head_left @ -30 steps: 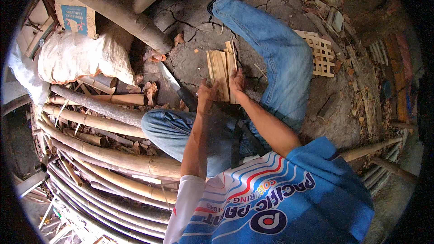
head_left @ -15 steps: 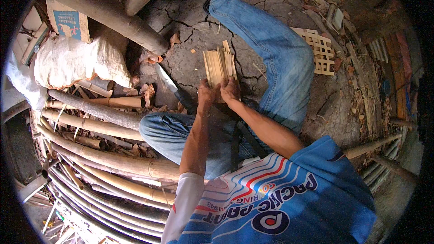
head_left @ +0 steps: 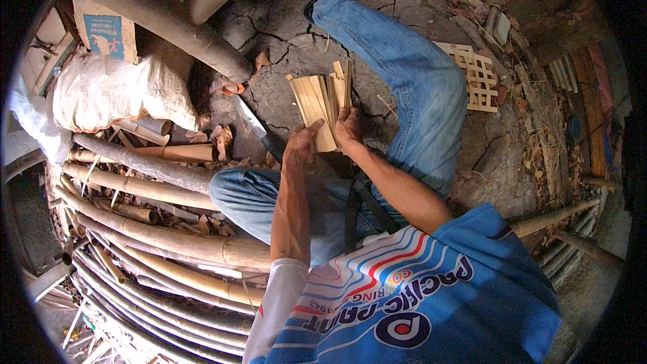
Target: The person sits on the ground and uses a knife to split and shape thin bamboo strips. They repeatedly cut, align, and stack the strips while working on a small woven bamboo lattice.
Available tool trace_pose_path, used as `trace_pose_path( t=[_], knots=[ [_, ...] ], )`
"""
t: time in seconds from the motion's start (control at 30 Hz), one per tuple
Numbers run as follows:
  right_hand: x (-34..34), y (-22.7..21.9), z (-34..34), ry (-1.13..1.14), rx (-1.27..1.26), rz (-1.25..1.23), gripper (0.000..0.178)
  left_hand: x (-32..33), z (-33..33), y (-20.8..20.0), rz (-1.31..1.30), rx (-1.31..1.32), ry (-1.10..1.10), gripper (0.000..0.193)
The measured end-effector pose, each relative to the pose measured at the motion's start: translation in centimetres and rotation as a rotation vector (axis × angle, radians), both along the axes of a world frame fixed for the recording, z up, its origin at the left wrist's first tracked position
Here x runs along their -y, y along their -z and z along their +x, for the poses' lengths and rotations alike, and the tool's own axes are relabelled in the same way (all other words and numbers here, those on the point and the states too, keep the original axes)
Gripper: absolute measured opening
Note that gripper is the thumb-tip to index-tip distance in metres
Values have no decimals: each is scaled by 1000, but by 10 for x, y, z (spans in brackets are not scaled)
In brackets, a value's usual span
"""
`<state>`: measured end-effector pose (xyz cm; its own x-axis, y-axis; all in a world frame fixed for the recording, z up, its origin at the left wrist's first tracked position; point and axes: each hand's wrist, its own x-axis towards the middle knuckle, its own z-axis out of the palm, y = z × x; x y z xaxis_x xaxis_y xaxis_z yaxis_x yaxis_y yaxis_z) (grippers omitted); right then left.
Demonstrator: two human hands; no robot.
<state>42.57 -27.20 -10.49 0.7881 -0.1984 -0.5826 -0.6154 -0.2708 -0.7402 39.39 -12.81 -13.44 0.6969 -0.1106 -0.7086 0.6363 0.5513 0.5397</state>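
A bundle of thin, flat bamboo strips (head_left: 314, 102) is held between my two hands, over the ground between my legs. My left hand (head_left: 302, 143) grips the lower left part of the bundle, where the strips fan out to the left. On the right side, my right hand (head_left: 348, 127) is closed round the strips (head_left: 344, 82) that stand more upright, some seen edge-on. A few strip ends stick up above the others. To the left of the bundle lies a knife (head_left: 251, 120) with a broad blade and a dark handle.
A woven lattice of pale strips (head_left: 480, 79) lies beyond my bent right leg (head_left: 424, 87). Bamboo poles (head_left: 168, 229) run along the left. A thick bamboo pole (head_left: 155, 20) and a white sack (head_left: 121, 94) are at upper left. The ground (head_left: 280, 54) is cracked.
My hands have moved apart, the left one down and to the left. The strips, close together before, now spread into a fan, with more flat faces showing.
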Motion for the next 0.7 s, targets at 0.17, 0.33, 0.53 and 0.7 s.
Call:
trace_pose_path(
  t=[0.17, 0.33, 0.53, 0.7],
  knots=[
    [-3, 35, 1, -31, 70, -74, 44, -18, 3, 17, -98, -60, -48, 51],
    [-4, 54, 1, -104, 132, -224, 35, -12, 2, 6, -54, -74, 43, 51],
    [-1, 63, 1, -159, 183, -298, 44, -3, 10, -15, 119, -104, 269, 47],
    [-3, 52, -3, -149, 158, -221, 44, -1, -1, 12, -84, -10, 102, 49]
  ],
)
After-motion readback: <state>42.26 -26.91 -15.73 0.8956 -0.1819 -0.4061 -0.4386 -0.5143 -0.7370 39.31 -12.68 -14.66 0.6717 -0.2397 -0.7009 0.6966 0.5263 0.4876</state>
